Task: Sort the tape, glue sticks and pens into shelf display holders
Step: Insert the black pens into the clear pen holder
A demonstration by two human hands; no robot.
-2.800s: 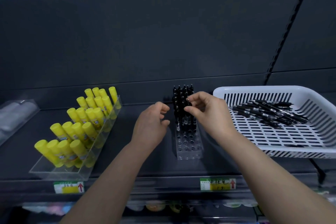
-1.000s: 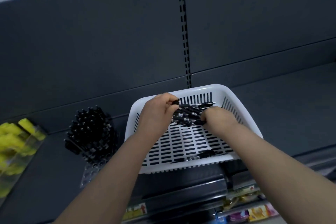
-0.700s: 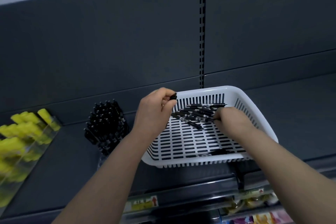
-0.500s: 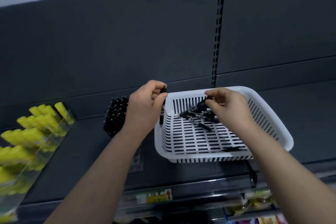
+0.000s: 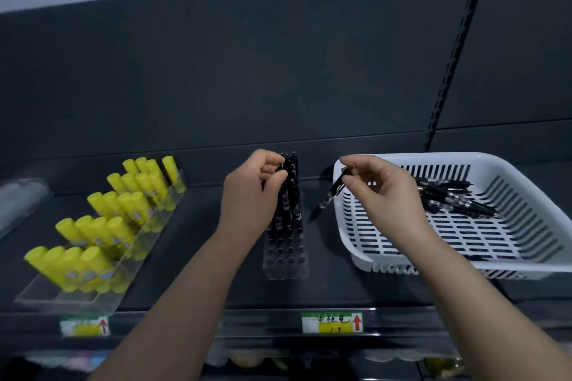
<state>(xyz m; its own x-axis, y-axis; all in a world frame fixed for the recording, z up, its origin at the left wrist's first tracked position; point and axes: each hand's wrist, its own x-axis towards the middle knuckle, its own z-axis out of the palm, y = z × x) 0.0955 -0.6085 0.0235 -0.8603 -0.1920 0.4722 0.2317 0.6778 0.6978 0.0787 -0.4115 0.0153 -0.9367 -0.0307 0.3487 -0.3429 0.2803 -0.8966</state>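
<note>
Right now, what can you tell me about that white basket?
The white basket looks like plastic, with rounded corners and slots through its walls and floor. It sits on the dark shelf. Black pens lie piled toward its back. The right hand, pinching one pen, hovers over its left rim; touching or not, I cannot tell.

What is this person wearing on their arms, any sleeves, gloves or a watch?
Nothing shows. The left arm and right arm are bare to the frame's edge, no sleeve or watch; the left grip and right grip show no gloves or rings.
</note>
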